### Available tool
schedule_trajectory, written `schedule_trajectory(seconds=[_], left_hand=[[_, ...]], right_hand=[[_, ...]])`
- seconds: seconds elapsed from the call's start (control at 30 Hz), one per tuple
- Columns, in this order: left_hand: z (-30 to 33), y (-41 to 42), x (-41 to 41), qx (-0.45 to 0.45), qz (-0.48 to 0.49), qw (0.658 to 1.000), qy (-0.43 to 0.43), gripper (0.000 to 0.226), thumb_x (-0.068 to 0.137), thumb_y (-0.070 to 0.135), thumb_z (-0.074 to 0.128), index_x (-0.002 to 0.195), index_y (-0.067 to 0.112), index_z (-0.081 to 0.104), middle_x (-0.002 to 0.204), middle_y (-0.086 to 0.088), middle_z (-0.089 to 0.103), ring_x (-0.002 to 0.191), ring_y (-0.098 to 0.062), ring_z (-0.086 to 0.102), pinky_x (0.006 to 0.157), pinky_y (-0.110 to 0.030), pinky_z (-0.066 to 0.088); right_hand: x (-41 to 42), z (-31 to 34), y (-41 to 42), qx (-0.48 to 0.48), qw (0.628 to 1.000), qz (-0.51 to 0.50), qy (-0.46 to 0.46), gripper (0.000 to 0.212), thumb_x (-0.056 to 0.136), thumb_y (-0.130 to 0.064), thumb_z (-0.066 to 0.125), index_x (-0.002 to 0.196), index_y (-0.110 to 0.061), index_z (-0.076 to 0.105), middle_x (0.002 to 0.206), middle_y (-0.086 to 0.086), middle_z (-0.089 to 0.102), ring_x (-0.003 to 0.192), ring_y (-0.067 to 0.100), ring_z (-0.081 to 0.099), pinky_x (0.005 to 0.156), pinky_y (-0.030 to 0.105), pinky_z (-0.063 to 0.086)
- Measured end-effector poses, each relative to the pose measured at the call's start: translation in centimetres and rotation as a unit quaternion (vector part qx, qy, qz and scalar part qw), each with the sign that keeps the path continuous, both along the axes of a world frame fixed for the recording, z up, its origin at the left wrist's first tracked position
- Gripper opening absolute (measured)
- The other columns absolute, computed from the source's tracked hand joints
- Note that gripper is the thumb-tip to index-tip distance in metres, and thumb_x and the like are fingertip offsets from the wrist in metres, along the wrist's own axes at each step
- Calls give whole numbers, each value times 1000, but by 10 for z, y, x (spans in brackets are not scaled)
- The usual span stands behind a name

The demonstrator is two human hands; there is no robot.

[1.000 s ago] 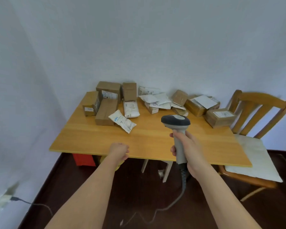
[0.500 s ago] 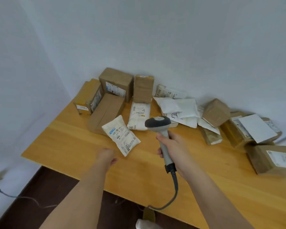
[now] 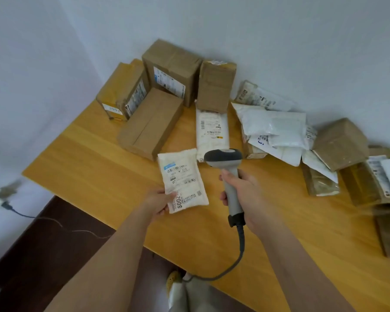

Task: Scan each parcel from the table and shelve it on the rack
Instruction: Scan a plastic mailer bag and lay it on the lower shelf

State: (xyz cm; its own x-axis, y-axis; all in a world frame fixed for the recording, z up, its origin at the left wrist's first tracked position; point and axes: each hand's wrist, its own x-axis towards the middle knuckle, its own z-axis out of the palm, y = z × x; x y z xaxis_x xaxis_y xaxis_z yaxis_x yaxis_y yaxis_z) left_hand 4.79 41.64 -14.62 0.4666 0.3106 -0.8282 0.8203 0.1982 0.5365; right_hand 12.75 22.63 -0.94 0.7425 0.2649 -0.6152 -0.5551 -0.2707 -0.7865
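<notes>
A white padded mailer (image 3: 182,179) with a printed label and the number 2009 lies on the wooden table (image 3: 95,167). My left hand (image 3: 159,202) pinches its near left edge. My right hand (image 3: 245,194) grips the handle of a grey barcode scanner (image 3: 225,163), whose dark head sits just right of the mailer's top corner. The scanner's cable (image 3: 240,248) hangs off the table's front edge. The rack is out of view.
Several brown boxes (image 3: 151,124) and another white mailer (image 3: 212,129) crowd the back of the table by the wall. A heap of white bags (image 3: 277,129) and more boxes (image 3: 340,143) lie at right. A wall socket with a plug (image 3: 0,195) is low left.
I have come closer to the table. My left hand reached forward and took hold of the white mailer's edge. The scanner in my right hand moved up beside the mailer.
</notes>
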Motion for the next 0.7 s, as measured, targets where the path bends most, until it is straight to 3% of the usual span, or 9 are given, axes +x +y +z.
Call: schedule_trajectory(seconds=[0.07,0.13,0.2,0.27,0.37,0.47,0.53,0.7], left_hand=[[12,9,-8,45,-133,989,35,23,97,16,59,115,2,63,87,-8,67,58,-12,53,46,-19,38],[15,19,-9,156,-195,968,11,22,98,14,56,116,5,66,99,-6,68,76,-16,60,56,-20,43],[18,26,-6,301,-145,941,-47,26,97,12,54,120,10,67,119,-7,64,93,-20,61,71,-24,43],[21,26,-4,384,-90,915,-92,30,95,13,56,125,12,62,128,-9,54,94,-21,54,77,-28,38],[22,7,-5,388,-128,907,-101,30,93,33,62,115,14,61,110,-4,52,91,-17,54,72,-29,41],[13,-21,-12,329,-223,915,-63,71,73,60,74,125,20,47,121,0,39,105,-17,48,81,-32,47],[2,-30,-16,357,-293,886,-35,88,70,55,79,138,23,34,129,-2,30,118,-20,38,90,-35,48],[-5,-29,-18,450,-348,821,-53,68,89,20,66,146,31,31,137,1,30,124,-19,33,92,-31,45]], right_hand=[[-3,0,1,9,1000,4,4,16,97,-28,60,104,-14,64,81,4,61,56,14,55,63,35,48],[-6,0,3,16,1000,14,6,17,97,-28,61,103,-12,65,78,5,60,55,14,55,59,32,47],[-8,0,4,18,1000,21,8,18,96,-28,62,103,-11,65,74,5,60,55,13,55,57,30,48],[-11,-1,4,18,999,32,5,18,97,-28,61,103,-11,65,72,6,60,55,12,56,56,28,48],[-14,-3,4,16,999,37,5,17,97,-26,60,104,-11,65,75,6,61,54,11,57,56,27,49],[-14,-5,4,13,999,40,8,15,97,-25,60,104,-13,64,87,7,64,56,12,57,57,29,49],[-14,-6,2,15,999,50,6,15,97,-25,60,105,-14,64,92,8,64,56,13,57,58,30,49],[-8,-11,-3,16,998,59,14,20,97,-30,59,107,-13,63,101,14,64,58,16,58,62,34,48]])
